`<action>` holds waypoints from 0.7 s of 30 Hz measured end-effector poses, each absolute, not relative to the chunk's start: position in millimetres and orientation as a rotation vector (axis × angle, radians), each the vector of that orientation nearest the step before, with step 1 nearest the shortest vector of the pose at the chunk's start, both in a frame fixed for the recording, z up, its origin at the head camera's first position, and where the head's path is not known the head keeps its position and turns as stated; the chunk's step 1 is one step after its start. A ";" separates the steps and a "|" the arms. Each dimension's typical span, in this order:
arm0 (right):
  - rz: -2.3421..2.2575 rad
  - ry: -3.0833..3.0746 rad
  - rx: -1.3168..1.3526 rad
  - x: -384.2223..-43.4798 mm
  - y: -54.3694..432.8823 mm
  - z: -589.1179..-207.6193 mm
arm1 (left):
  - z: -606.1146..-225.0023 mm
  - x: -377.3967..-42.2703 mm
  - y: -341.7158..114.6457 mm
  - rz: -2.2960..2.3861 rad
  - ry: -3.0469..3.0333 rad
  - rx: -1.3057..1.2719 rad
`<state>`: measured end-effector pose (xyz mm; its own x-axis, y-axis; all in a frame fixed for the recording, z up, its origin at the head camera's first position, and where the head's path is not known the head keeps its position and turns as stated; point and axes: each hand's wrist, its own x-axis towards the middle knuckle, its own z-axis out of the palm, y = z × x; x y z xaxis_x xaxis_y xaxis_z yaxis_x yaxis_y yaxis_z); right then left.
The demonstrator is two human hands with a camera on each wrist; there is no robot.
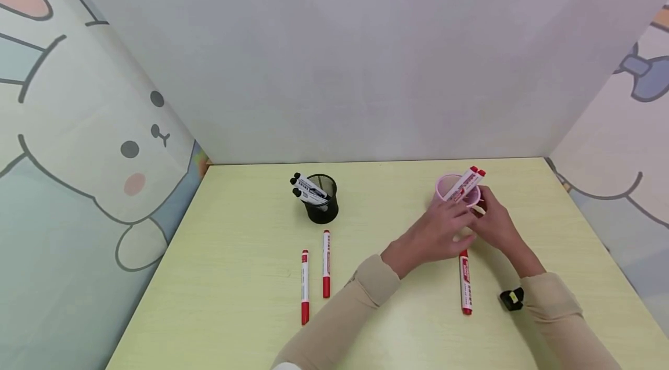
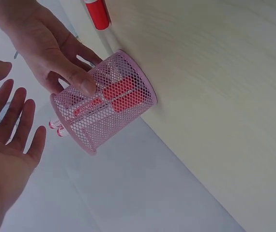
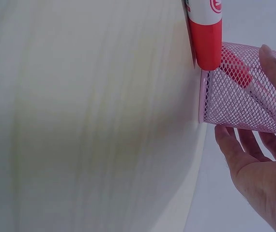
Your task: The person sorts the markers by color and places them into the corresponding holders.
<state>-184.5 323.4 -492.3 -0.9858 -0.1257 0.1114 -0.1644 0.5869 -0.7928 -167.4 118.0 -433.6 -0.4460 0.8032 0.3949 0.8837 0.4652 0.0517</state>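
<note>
A pink mesh pen cup (image 1: pixel 444 185) stands on the table at the right, with two red-capped whiteboard markers (image 1: pixel 463 185) leaning out of it. My right hand (image 1: pixel 496 222) holds the cup from its right side, thumb and fingers around the mesh wall (image 3: pixel 220 104). Just in front of the cup, my left hand (image 1: pixel 436 232) hovers with relaxed, spread fingers and nothing in them. In the left wrist view it is apart from the cup wall (image 2: pixel 116 123). One red marker (image 1: pixel 466 287) lies on the table below the hands, close to the cup's base in the right wrist view.
A black mesh pen cup (image 1: pixel 322 216) holding several black-capped markers (image 1: pixel 309 190) stands at the back, left of centre. Two red markers (image 1: pixel 326 265) lie in front of it. A small black object (image 1: pixel 511 299) is beside the right sleeve. Walls rise behind and at both sides.
</note>
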 end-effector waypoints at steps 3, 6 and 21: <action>1.437 -2.754 0.242 -184.0 322.6 -490.6 | -435.3 -163.6 115.8 -0.364 -2.383 -1.484; 1.441 -2.770 0.221 -184.2 322.3 -490.2 | -437.4 -160.7 113.8 -0.379 -2.366 -1.550; 1.474 -2.770 0.230 -182.3 324.2 -491.7 | -449.8 -143.6 113.7 -0.112 -2.470 -1.768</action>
<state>-182.3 324.2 -491.7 -0.9893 -0.1310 0.0642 -0.1264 0.5506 -0.8251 -143.6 113.7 -449.8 -0.3200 0.9390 0.1259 0.9466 0.3225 0.0006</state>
